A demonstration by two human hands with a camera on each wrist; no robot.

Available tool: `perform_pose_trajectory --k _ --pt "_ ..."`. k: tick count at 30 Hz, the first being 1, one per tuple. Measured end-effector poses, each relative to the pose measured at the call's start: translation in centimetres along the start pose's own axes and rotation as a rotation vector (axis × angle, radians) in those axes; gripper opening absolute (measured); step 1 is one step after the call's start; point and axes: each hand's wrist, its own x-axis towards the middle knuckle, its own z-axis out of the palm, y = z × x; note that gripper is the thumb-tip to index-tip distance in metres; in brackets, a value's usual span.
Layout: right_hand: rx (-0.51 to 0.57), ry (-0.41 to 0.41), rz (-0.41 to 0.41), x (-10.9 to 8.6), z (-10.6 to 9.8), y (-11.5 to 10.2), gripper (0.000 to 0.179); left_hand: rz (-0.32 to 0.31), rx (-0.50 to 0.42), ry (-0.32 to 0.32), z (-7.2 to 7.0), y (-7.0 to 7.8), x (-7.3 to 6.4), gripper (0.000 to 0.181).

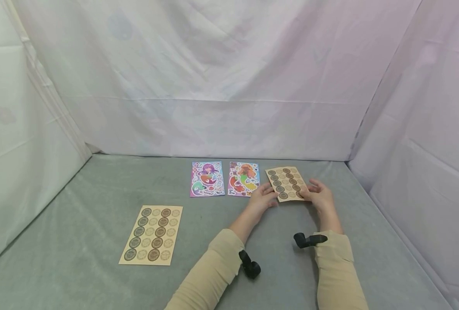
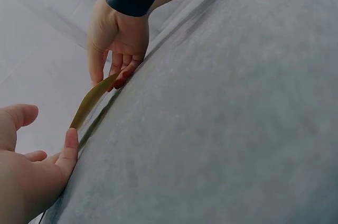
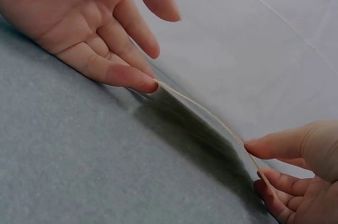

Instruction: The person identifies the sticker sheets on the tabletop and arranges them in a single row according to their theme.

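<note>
A tan sheet of round stickers (image 1: pixel 286 183) is bowed between both hands at the back right, its near edge lifted over the table. My right hand (image 1: pixel 322 201) pinches the sheet's near right corner between thumb and fingers. At the left edge, my left hand (image 1: pixel 260 201) touches the sheet with extended fingers, thumb raised apart from it. In the right wrist view the sheet (image 3: pixel 211 112) shows edge-on, casting a shadow beneath. From the left wrist, its curved underside (image 2: pixel 91 101) spans the gap from the left fingertips to the right hand (image 2: pixel 120 39).
Two colourful mermaid sticker sheets, one purple-edged (image 1: pixel 207 179) and one blue-edged (image 1: pixel 244 177), lie left of the hands. Another tan sheet of round stickers (image 1: pixel 152 235) lies at the front left. White cloth walls (image 1: pixel 221 125) enclose the grey table (image 1: pixel 78 224) at the back and sides.
</note>
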Motion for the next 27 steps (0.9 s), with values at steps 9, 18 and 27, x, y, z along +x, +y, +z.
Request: perform_pose_trajectory --k 9,18,27 --pt "-0.065 0.018 -0.006 -0.05 0.07 -0.13 0.072 0.023 0.051 0.063 0.17 0.03 -0.16 0.056" --pt "-0.088 0.029 0.019 -0.42 0.13 -0.48 0.072 0.034 0.098 0.128 0.23 -0.01 -0.19 0.051" --pt "-0.092 0.003 0.041 -0.44 0.06 -0.61 0.070 0.043 0.142 0.183 0.16 -0.01 -0.18 0.050"
